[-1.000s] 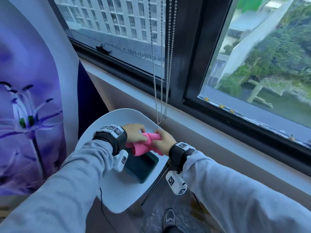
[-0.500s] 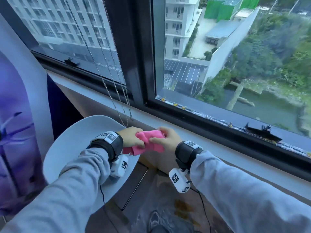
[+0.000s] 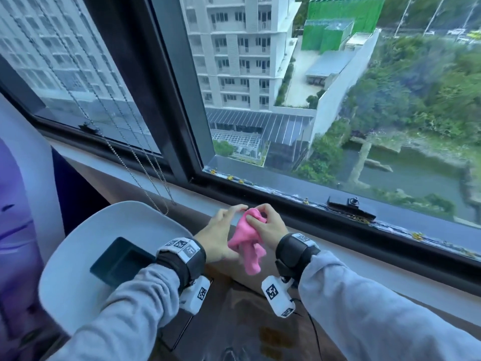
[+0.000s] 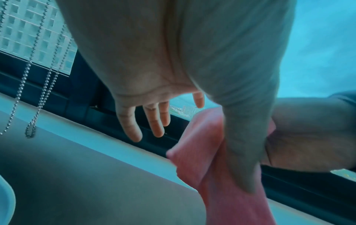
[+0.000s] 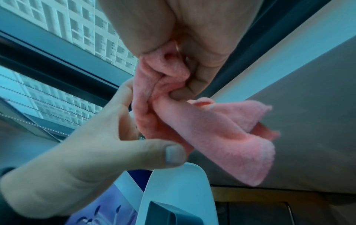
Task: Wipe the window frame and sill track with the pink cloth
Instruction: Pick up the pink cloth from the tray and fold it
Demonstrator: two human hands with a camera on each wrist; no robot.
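The pink cloth point(image 3: 247, 243) hangs crumpled between my two hands, just in front of the white sill point(image 3: 187, 196). My right hand point(image 3: 256, 217) pinches its top between thumb and fingers, shown close up in the right wrist view on the cloth point(image 5: 221, 137). My left hand point(image 3: 234, 227) is beside it with straight, spread fingers point(image 4: 131, 126); its thumb lies against the cloth point(image 4: 202, 152). The dark window frame point(image 3: 299, 214) runs just beyond the hands. Its sill track point(image 3: 390, 225), behind the bottom rail, holds bits of dirt.
A white round seat point(image 3: 78, 256) with a dark tray point(image 3: 122, 259) sits lower left. Bead chains point(image 3: 145, 178) hang over the sill left of the hands. A dark latch point(image 3: 351, 204) sits in the track to the right. A purple flower banner point(image 3: 15, 217) fills the far left.
Both hands have lifted the cloth from above the white seat up and right to the sill. My left hand has loosened, its fingers now straight, and the cloth hangs from my right hand.
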